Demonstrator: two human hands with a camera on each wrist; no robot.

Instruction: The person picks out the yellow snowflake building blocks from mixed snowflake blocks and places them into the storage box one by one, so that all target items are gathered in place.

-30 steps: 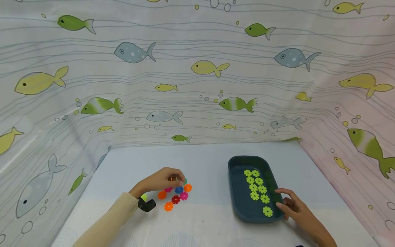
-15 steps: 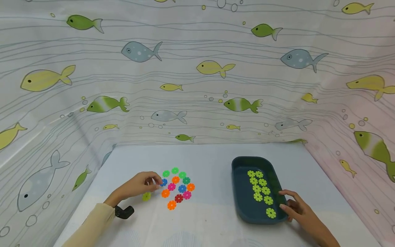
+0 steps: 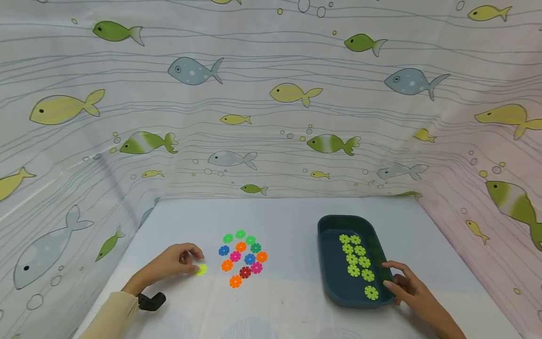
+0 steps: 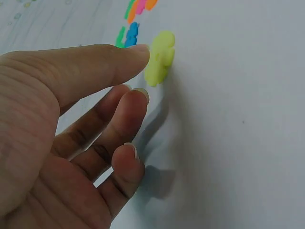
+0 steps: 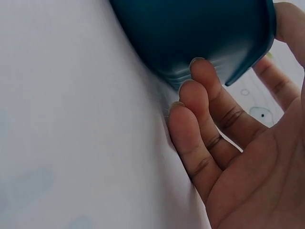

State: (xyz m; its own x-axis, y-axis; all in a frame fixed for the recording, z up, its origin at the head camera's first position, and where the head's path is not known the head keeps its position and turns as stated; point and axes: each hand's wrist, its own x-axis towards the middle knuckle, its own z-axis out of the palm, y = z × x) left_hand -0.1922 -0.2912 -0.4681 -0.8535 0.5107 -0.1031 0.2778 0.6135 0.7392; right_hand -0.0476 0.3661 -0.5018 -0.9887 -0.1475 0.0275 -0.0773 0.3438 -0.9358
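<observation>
My left hand [image 3: 169, 261] is at the left of the table, thumb and index finger apart. Its thumb tip overlaps the edge of a yellow-green flower-shaped plastic disc [image 4: 160, 58] in the left wrist view, while the other fingers curve loosely below. To the right of that disc lies a loose group of flower discs in orange, pink, blue, red and green, including a blue disc [image 3: 224, 250]. My right hand [image 3: 408, 292] grips the right side of a dark blue tray [image 3: 334, 287], fingers against its outer wall. Several yellow-green discs [image 3: 371, 292] lie flat inside the tray.
A white table [image 3: 288, 226] carries everything, with fish-printed sheeting [image 3: 271, 141] standing behind it and at both sides. A black wrist device [image 3: 151, 301] sits at my left wrist, beside the beige sleeve [image 3: 112, 315].
My left hand has moved left, away from the group of coloured discs and past the blue one, to the lone yellow-green disc. My right hand stays at the tray.
</observation>
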